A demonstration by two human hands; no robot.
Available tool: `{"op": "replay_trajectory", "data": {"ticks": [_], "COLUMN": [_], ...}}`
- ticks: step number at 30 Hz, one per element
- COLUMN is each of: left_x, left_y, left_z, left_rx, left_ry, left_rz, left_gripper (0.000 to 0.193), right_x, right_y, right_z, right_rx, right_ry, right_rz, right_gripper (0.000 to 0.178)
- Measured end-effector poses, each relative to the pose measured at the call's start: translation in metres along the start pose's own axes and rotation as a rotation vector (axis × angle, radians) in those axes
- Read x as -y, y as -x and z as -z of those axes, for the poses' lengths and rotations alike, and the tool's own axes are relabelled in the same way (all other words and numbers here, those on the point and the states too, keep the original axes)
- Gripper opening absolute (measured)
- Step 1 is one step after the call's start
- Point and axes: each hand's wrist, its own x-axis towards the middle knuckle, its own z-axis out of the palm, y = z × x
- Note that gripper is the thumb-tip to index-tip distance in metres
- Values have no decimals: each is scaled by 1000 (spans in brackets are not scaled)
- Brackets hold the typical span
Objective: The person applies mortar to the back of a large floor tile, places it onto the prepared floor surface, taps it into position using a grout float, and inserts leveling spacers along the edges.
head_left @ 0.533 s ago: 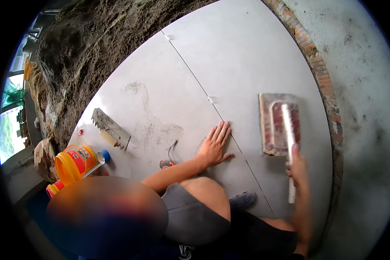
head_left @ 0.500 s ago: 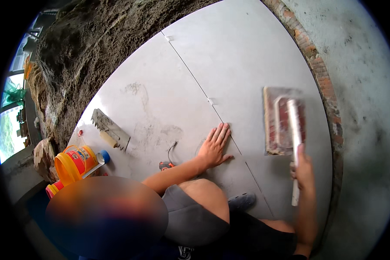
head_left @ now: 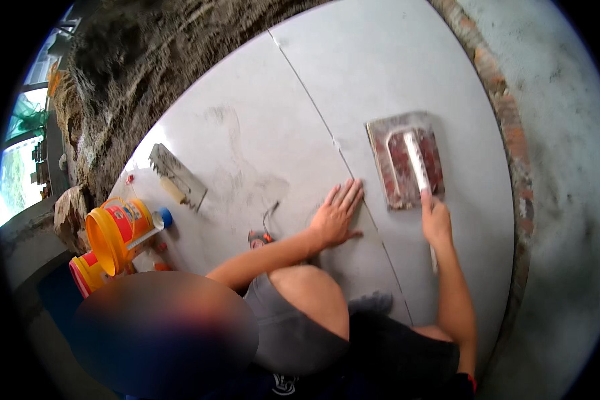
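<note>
My left hand (head_left: 338, 215) lies flat on large pale grey floor tiles (head_left: 247, 127), fingers spread beside the dark joint between two of them. In my right hand (head_left: 437, 221) is the long white handle of a flat rectangular tamper (head_left: 407, 160). Its head is a worn reddish-brown board with a pale frame, over the right tile; whether it touches the tile I cannot tell. A small orange-and-black tool (head_left: 259, 239) with a dark cord or strap lies near my left forearm. Farther left, a notched trowel (head_left: 180, 179) rests on the tile.
Yellow buckets (head_left: 107, 233) with red labels stand at the left, beside a blue-capped item (head_left: 162, 218). Rough mortar or soil (head_left: 147, 73) borders the tiles at the far left. A brick edge (head_left: 507, 127) and bare concrete (head_left: 560, 187) run along the right. Small white spacers (head_left: 337, 143) sit in the joint.
The tamper and my right hand have moved left and up in the picture, closer to the joint. My left hand stays flat on the tile while the view has shifted slightly.
</note>
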Motion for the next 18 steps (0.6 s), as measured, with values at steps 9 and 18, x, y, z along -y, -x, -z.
{"op": "replay_trajectory", "data": {"ticks": [9, 18], "left_x": [142, 147], "left_y": [-102, -166], "left_z": [75, 69], "left_rx": [-410, -559], "left_ry": [-33, -12], "left_rz": [318, 639], "left_gripper": [75, 88], "right_x": [35, 85], "right_y": [29, 25], "right_z": [70, 111], "right_rx": [57, -539], "right_ry": [-602, -680], "right_rz": [-423, 260], "right_gripper": [54, 53]}}
